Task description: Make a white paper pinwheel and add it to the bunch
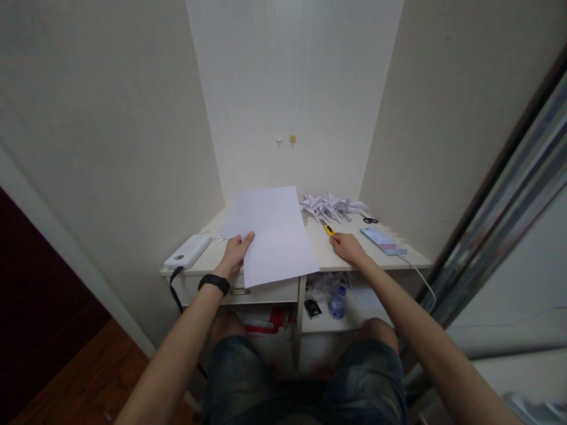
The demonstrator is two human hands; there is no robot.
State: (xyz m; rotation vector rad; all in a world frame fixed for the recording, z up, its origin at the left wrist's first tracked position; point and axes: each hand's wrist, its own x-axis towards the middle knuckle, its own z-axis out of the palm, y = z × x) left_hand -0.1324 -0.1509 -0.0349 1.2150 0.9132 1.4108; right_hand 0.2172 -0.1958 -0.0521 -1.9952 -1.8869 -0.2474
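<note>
My left hand [237,251] pinches the left edge of a white sheet of paper [279,236], thumb on top. The sheet lies over the desk and its near end sticks out past the front edge. Another paper shows partly beneath it at the far left. In my right hand [348,247] is a yellow utility knife [328,229], its tip directed away from me toward a heap of cut paper strips [328,206]. The knife is to the right of the sheet, apart from it.
A white power bank [188,251] sits at the desk's left end. On the right lie black-handled scissors [370,220] and a phone [383,241] with a white cable. Below, a shelf holds a plastic bottle [338,304] and a small black box [312,309]. Walls enclose the desk [341,260].
</note>
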